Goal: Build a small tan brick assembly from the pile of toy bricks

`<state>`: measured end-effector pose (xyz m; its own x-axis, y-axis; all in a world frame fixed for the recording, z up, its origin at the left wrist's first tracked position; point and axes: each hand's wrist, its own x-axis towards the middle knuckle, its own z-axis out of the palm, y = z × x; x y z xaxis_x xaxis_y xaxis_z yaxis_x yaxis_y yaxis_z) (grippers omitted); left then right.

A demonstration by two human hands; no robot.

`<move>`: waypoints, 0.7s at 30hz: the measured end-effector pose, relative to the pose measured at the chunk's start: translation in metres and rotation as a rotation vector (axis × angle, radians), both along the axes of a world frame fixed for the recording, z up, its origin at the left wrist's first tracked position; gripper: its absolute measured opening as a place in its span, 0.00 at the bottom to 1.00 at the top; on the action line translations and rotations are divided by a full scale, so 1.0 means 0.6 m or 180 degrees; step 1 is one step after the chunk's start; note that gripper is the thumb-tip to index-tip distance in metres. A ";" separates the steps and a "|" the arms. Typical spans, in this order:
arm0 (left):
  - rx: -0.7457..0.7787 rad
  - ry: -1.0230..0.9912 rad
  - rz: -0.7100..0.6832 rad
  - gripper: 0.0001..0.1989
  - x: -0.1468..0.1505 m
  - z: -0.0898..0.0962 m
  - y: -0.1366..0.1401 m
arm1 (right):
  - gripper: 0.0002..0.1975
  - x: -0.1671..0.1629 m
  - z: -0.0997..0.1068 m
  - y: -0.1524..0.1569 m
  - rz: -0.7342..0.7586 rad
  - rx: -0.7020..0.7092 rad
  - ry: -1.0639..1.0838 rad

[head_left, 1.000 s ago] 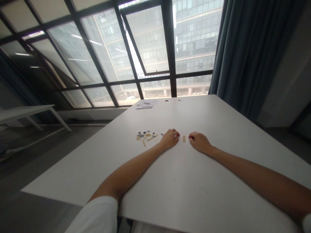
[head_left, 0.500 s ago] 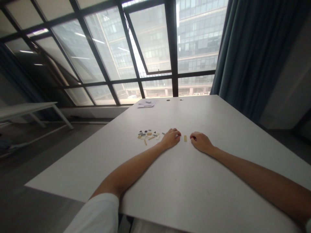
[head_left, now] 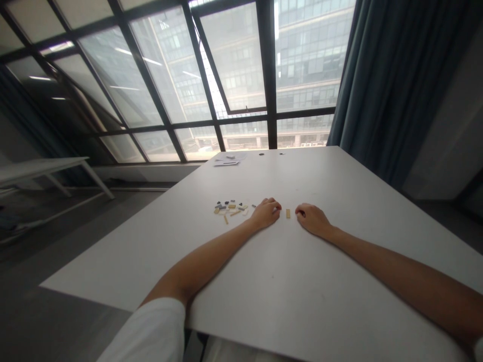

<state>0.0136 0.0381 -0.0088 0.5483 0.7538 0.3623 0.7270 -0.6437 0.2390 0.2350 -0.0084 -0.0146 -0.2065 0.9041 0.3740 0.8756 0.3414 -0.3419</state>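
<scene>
A small tan toy building brick (head_left: 288, 213) lies flat on the white table, its long side pointing away from me. My left hand (head_left: 266, 213) rests just left of it, fingers curled in, with no object visible in them. On the other side, my right hand (head_left: 312, 219) lies with its fingers curled in a loose fist, and nothing shows in it. Neither hand touches the brick. Left of my left hand is a scatter of small tan, white, grey and black pieces (head_left: 232, 206). One small grey piece (head_left: 253, 205) sits close to that hand.
The white table (head_left: 241, 281) reaches toward the windows. Papers (head_left: 226, 163) with a dark thin item lie at its far left, and two small dark spots are near the far edge. A blue curtain (head_left: 381, 90) hangs at right; another table (head_left: 41, 168) stands at left.
Both hands and the brick stay in place. Only the camera view has shifted very slightly.
</scene>
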 end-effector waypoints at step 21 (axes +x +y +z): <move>-0.0041 0.0036 0.0011 0.12 0.001 0.005 -0.005 | 0.10 0.001 0.002 -0.002 -0.0013 0.0000 -0.0009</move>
